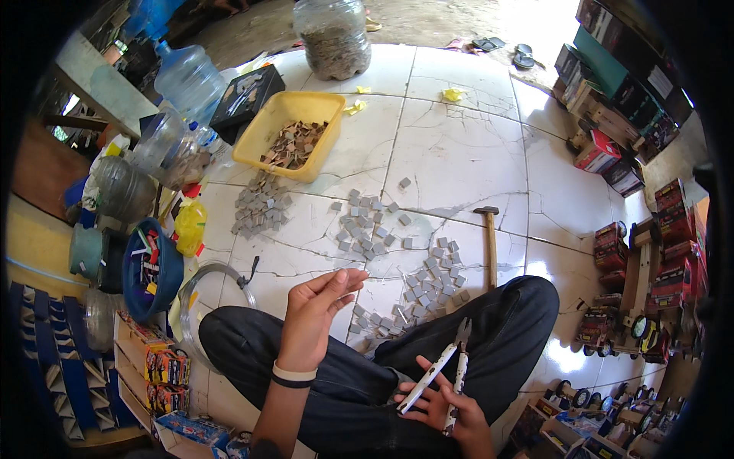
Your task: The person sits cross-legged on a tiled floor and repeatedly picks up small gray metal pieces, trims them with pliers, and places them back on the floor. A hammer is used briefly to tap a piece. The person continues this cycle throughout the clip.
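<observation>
My left hand (315,321) is raised over my lap, with thumb and fingers pinched together. Whatever lies between its fingertips is too small to make out. My right hand (468,419) holds pliers (433,375) with worn white handles. The handles are spread apart, and the jaws point up and away from me. On the tiles beyond my crossed legs lie small grey square pieces in loose groups: a near one (428,284), a middle one (359,222) and a denser pile (261,205) to the left. A hammer (490,241) with a wooden handle lies to their right.
A yellow basin (330,138) holds small brown pieces. By my left knee are a wire coil (189,294) and a blue tub (134,306) of coloured scraps. Toy trucks (608,421) crowd the right side; more (168,367) stand left. A large cut bottle (332,46) stands far off.
</observation>
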`<state>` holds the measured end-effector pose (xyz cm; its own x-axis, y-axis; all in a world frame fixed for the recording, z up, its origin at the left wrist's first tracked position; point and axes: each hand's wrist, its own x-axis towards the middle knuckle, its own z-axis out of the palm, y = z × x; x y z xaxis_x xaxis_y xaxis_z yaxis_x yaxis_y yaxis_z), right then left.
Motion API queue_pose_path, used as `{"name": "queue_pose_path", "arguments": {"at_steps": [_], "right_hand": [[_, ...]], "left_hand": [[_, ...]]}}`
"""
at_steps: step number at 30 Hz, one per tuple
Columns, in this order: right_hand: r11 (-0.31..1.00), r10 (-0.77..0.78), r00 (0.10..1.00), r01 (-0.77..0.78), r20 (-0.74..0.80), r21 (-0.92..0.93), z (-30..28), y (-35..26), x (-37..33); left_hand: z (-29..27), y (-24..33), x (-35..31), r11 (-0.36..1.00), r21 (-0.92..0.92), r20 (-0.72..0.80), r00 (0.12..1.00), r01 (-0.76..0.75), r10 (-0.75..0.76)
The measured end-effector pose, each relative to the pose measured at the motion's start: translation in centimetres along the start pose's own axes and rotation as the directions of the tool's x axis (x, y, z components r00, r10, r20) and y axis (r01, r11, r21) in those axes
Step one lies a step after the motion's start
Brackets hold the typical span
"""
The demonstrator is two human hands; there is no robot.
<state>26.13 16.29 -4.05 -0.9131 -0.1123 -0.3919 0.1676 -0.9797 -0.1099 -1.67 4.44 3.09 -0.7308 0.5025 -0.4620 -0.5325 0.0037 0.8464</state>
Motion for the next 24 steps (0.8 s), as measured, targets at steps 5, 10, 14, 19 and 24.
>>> {"name": "queue_pose_path", "arguments": {"at_steps": [5, 10, 14, 19, 24], "right_hand": [[0.996, -0.031, 0.981, 0.013, 0.192, 0.093, -1.9, 0.6, 0.4], [0.948, -0.047, 0.954, -0.051, 0.296, 0.314, -2.9, 0.6, 0.2], [0.970, -0.016, 0.965, -0.048, 0.260, 0.238, -2.9, 0.4, 0.2], [0.974, -0.013, 0.966, -0.047, 0.258, 0.224, -2.9, 0.4, 0.2], [0.973, -0.002, 0.964, -0.059, 0.267, 0.222, -2.8, 0.3, 0.4]], "left_hand": [[-0.2, -1.0, 6.1, 0.495, 0.724, 0.177, 0.823, -0.480, 0.539], [-3.0, -2.9, 11.4, -0.131, 0.699, 0.715, 0.687, -0.703, 0.127], [-3.4, -8.3, 9.0, -0.308, 0.648, 0.582, 0.714, -0.697, -0.391], [-3.0, -11.6, 6.4, -0.398, 0.418, 0.773, 0.550, -0.816, -0.316], [-2.8, -13.2, 8.0, -0.343, 0.118, 0.836, 0.280, -0.932, -0.473]]}}
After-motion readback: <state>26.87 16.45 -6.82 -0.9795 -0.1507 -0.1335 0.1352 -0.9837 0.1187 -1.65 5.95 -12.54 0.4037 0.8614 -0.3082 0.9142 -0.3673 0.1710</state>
